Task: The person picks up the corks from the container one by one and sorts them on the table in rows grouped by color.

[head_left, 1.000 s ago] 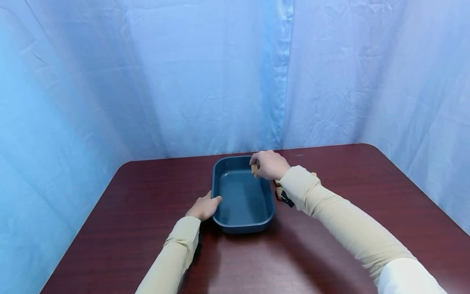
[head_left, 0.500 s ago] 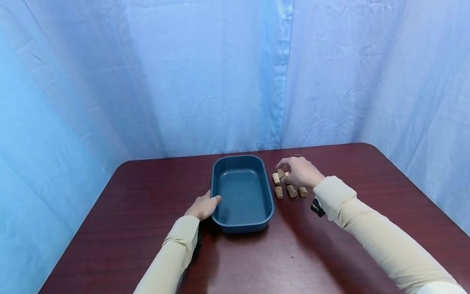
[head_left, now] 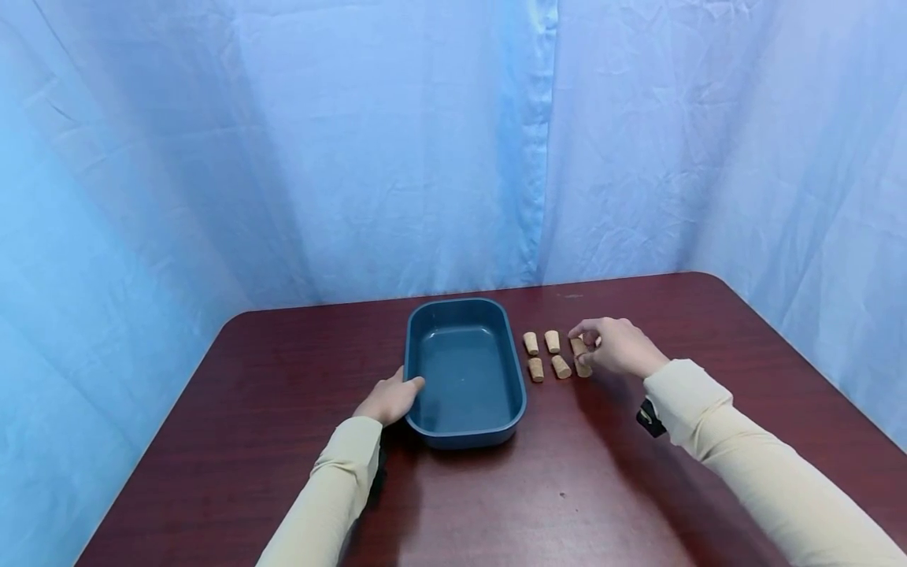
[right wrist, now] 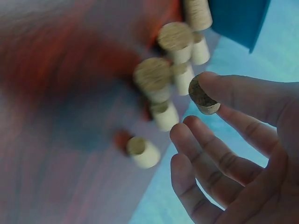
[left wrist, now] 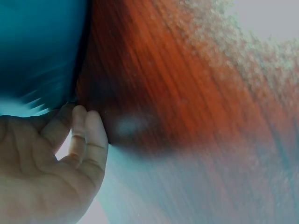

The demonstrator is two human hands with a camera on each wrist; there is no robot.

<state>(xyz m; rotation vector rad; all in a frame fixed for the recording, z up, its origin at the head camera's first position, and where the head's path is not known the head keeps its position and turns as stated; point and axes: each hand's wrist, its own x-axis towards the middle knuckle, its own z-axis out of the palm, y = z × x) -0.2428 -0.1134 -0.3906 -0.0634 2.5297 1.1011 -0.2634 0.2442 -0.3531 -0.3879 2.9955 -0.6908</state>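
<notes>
A deep blue rectangular tray [head_left: 464,378] stands mid-table in the head view. My left hand [head_left: 391,398] holds its left wall, thumb over the rim, fingers outside. The left wrist view shows those fingers [left wrist: 88,144] against the tray's outer side. To the tray's right, my right hand [head_left: 618,345] pinches a tapered cork [right wrist: 204,95] between thumb and index finger; the other fingers are spread. Several more corks lie on the table beneath and left of it, among them a light cork [head_left: 531,343] and a darker cork [head_left: 536,369]. One cork is partly hidden by the right hand.
The dark red wooden table [head_left: 298,378] has rounded far corners. Blue-white curtains [head_left: 397,142] hang behind it and at both sides. The tray's right wall stands close to the nearest corks.
My right hand has moved from above the tray to the right, over the corks, carrying the pinched cork. My left hand keeps its hold on the tray.
</notes>
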